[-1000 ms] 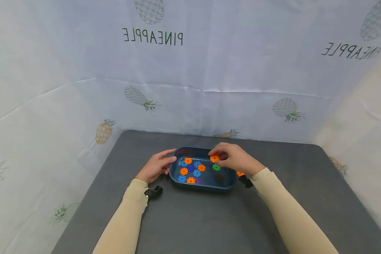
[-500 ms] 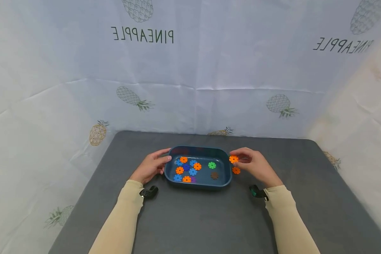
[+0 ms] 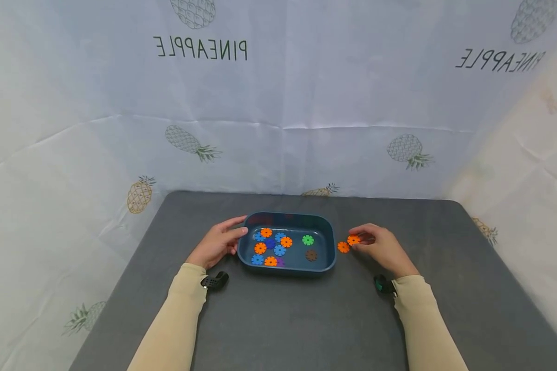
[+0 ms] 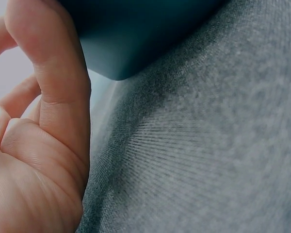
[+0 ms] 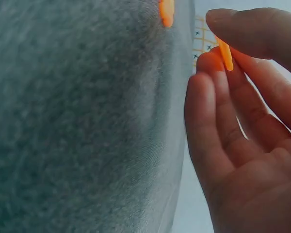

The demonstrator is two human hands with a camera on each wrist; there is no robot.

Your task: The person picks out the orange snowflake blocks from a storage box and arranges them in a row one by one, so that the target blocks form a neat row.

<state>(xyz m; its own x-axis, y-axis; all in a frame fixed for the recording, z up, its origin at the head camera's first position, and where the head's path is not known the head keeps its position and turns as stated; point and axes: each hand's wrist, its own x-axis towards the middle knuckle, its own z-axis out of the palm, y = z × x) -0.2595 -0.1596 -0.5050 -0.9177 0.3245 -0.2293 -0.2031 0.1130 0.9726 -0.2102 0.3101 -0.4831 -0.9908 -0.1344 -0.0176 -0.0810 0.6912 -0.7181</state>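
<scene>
At the left end of a dark blue tray, my left hand holds the rim, with the thumb at the edge and fingers along the outside. Its curled fingers are close beside the tray's wall. To the right of the tray, my right hand pinches an orange notched disc between thumb and fingers; the disc shows edge-on in the right wrist view. A second orange notched disc lies on the table between the tray and that hand.
Several orange, blue and purple notched discs lie in the tray's left part. A green disc and a brown disc lie in its right part. The grey table ends at a pineapple-print cloth behind.
My right hand has moved from over the tray to the table on its right, carrying the orange disc. The left hand stays at the tray's left end. The head view has shifted slightly.
</scene>
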